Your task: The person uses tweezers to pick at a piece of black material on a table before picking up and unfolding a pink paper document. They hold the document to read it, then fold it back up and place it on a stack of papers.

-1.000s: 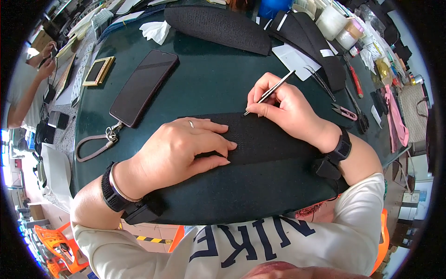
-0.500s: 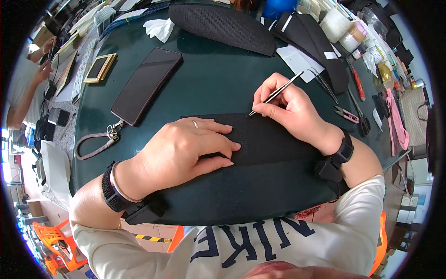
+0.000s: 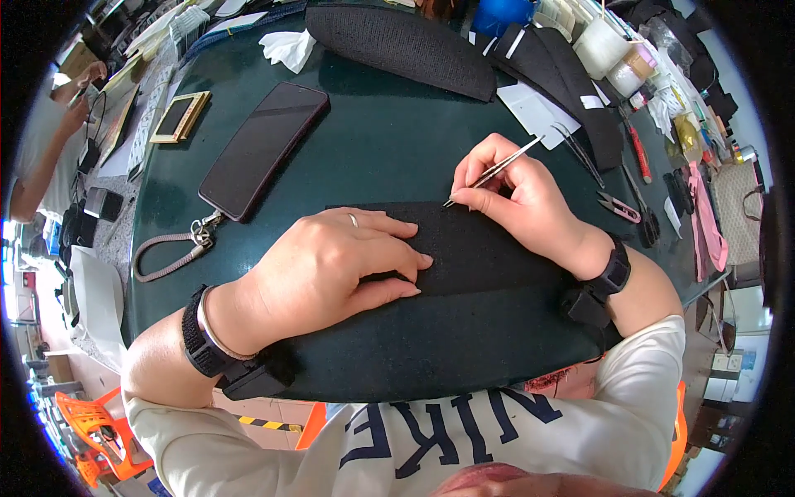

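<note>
The black fabric strip (image 3: 480, 248) lies flat across the near middle of the dark green worktop (image 3: 373, 141), its long side running roughly parallel to the near edge. The left hand (image 3: 331, 269) is spread palm-down on the strip's left half, fingers flat and pressing it still; it clasps nothing. The right hand (image 3: 517, 199) sits at the strip's far edge, its grip pinched around slim metal tweezers (image 3: 494, 171) held like a pen, the tip touching or just above the fabric's upper border; whether the tip has hold of a thread or speck is too small to tell.

By the look of it, the step in hand is fine picking along the strip's far edge, with one hand as the clamp and the other doing the precise work. The next move seems to call for a steady left palm and a small, controlled motion of the tweezer tip, without dragging the cloth.

Farther out, a dark phone (image 3: 263, 147) with a looped wrist strap (image 3: 170, 248) lies toward the left side. A larger curved black fabric piece (image 3: 397, 45) rests near the far edge. Small thread snips (image 3: 617, 207) lie near the right edge, and a crumpled white tissue (image 3: 287, 48) lies toward the far left corner.
</note>
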`<state>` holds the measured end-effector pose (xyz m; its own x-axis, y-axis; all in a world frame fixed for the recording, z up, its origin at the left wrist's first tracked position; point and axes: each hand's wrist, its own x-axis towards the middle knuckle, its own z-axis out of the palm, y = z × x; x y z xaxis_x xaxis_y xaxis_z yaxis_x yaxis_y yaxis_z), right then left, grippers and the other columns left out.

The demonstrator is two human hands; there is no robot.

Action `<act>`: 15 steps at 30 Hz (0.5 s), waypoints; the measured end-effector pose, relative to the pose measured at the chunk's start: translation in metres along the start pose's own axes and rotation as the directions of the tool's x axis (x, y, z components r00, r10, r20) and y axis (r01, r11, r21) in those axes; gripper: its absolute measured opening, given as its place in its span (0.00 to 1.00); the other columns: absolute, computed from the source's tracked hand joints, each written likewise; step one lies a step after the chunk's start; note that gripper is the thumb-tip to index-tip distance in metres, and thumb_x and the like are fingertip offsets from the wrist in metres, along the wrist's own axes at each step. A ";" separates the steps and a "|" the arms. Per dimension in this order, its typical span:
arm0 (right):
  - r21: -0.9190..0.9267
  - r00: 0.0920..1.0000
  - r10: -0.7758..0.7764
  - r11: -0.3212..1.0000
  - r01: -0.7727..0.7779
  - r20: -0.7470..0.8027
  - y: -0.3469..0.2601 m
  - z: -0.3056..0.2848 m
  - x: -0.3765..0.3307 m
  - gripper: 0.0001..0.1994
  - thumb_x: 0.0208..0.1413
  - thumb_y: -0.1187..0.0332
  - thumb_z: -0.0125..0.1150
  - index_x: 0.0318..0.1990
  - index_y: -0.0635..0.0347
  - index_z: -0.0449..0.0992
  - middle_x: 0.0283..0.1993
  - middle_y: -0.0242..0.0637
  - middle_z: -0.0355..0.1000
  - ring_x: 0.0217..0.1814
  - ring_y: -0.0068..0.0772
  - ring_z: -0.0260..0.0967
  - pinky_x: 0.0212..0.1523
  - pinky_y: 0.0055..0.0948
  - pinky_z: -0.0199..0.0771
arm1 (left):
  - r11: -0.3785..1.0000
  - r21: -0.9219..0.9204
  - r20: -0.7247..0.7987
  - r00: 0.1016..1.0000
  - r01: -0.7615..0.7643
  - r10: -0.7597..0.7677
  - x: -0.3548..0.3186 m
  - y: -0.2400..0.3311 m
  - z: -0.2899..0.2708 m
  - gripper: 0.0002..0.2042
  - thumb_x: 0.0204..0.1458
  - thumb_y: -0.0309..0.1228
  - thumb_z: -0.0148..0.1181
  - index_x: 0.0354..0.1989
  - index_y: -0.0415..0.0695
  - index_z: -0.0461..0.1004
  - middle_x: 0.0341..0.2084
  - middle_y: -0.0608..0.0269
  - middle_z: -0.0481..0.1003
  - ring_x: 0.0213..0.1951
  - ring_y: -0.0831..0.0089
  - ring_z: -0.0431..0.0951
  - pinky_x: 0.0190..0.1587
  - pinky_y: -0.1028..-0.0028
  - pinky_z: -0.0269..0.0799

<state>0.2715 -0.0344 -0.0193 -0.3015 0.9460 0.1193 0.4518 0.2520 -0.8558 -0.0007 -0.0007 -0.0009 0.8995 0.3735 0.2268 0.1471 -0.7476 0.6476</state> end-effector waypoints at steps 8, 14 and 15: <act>0.072 0.993 0.091 0.994 -0.086 -0.068 -0.001 0.007 0.001 0.10 0.61 0.75 0.65 0.39 0.57 0.66 0.38 0.30 0.74 0.32 0.14 0.70 0.35 0.16 0.71 | 1.000 0.024 0.006 1.000 0.004 -0.004 0.000 0.002 -0.001 0.05 0.49 0.28 0.71 0.33 0.44 0.81 0.42 0.66 0.84 0.54 0.59 0.80 0.60 0.59 0.73; 0.242 0.995 0.080 0.968 -0.064 -0.057 0.004 0.005 0.002 0.09 0.62 0.75 0.64 0.39 0.57 0.67 0.39 0.30 0.73 0.33 0.14 0.70 0.36 0.17 0.72 | 1.000 0.016 -0.006 1.000 -0.021 0.021 0.000 0.000 0.000 0.05 0.49 0.27 0.71 0.32 0.44 0.81 0.42 0.66 0.84 0.54 0.59 0.80 0.60 0.59 0.73; 0.243 0.995 0.079 0.968 -0.063 -0.056 0.003 0.005 0.002 0.09 0.62 0.75 0.64 0.39 0.57 0.67 0.39 0.30 0.73 0.33 0.14 0.70 0.36 0.17 0.72 | 1.000 0.016 -0.006 1.000 -0.020 0.020 0.000 0.000 0.000 0.05 0.49 0.27 0.71 0.32 0.44 0.81 0.42 0.66 0.84 0.54 0.59 0.80 0.60 0.59 0.73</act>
<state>0.2687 -0.0328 -0.0243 -0.2170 0.9729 0.0794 0.2526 0.1345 -0.9582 -0.0009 -0.0009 -0.0005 0.8998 0.3616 0.2442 0.1358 -0.7639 0.6309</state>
